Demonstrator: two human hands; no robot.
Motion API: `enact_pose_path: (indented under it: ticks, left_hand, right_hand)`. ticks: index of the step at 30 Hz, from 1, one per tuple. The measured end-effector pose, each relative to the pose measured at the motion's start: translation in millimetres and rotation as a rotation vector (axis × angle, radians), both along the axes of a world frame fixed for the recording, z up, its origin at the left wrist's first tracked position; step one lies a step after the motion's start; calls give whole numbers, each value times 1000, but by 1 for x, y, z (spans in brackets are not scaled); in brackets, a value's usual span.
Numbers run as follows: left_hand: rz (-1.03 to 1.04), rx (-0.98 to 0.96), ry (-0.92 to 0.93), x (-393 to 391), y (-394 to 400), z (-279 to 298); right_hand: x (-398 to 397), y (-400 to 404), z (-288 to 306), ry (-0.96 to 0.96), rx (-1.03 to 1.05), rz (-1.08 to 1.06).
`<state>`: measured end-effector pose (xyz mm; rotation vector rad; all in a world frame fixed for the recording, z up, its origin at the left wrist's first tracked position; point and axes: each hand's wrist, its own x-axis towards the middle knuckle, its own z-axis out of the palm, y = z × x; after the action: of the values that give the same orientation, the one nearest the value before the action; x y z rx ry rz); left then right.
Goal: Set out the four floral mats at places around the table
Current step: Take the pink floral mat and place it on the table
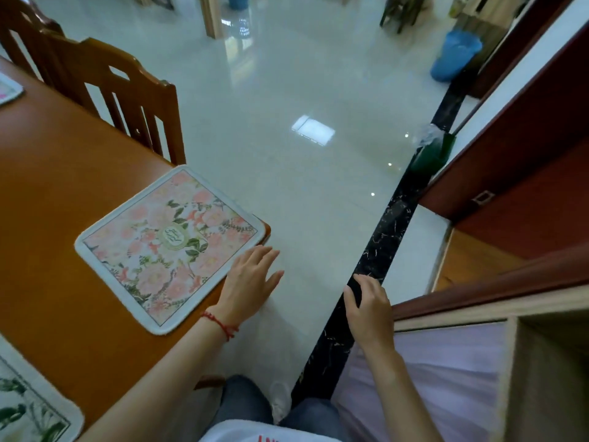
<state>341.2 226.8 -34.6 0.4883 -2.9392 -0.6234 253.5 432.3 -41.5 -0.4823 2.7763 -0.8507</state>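
A pink floral mat (169, 247) with a white border lies flat at the near right corner of the orange wooden table (47, 193). My left hand (250, 282) hovers at that mat's right edge, fingers spread, holding nothing. My right hand (369, 309) hangs off the table over the floor, fingers loosely curled and apart, empty. Part of a second floral mat (9, 89) shows at the far left edge of the table. A third mat (32, 406) with green leaves lies at the bottom left corner of the view.
Two wooden chairs (127, 97) stand against the table's far side. Glossy white floor tiles (302, 154) with a black marble strip (382, 250) run to my right. A red-brown cabinet (526, 154) and wooden shelving (526, 362) stand at right. A blue bin (455, 55) sits far back.
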Motion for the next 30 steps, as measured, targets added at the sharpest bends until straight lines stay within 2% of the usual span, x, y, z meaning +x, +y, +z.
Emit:
enact_pose_path:
  ticks: [10, 18, 30]
  left_hand:
    - [-144, -83, -52, -75, -8, -9]
    - [-165, -110, -40, -156, -44, -17]
    - [-45, -131, 13, -245, -120, -22]
  right_hand:
    - [-48, 1, -1, 33, 40, -66]
    - [-130, -27, 4, 79, 85, -85]
    - [-255, -111, 5, 129, 110, 34]
